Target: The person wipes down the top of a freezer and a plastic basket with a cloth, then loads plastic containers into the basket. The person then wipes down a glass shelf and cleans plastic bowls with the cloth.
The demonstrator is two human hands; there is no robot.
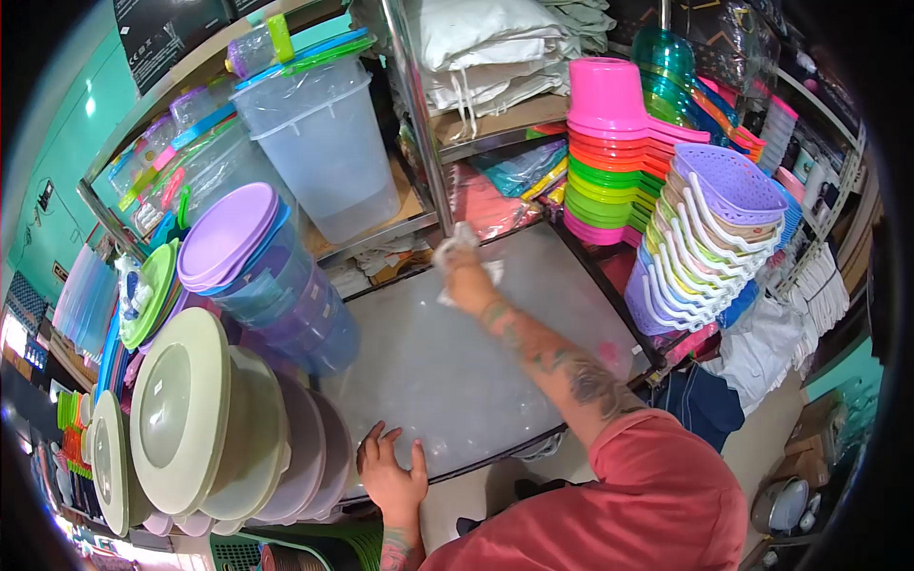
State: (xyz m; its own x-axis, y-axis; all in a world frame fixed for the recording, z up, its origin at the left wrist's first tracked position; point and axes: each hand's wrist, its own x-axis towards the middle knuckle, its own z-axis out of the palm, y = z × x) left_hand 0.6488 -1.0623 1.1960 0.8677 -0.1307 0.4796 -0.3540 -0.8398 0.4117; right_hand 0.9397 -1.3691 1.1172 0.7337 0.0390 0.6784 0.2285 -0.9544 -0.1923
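Note:
My right hand [465, 276] is closed on a crumpled white cloth [461, 238] at the far edge of a grey, shiny tabletop [447, 352], near a metal post. The cloth sticks out around the fingers. My left hand [392, 473] rests near the front left edge of the same top, fingers spread, with nothing in it. Just left of that hand stand large round containers with pale green lids [181, 411]. Behind them are stacked clear blue tubs with purple lids [228, 236].
Stacked multicoloured dippers [606, 190] and nested baskets with white handles [705, 238] stand along the right side. A clear bin [328, 143] sits on the shelf behind, left of the metal post [416, 105]. Folded white cloth bags [490, 48] lie on the back shelf.

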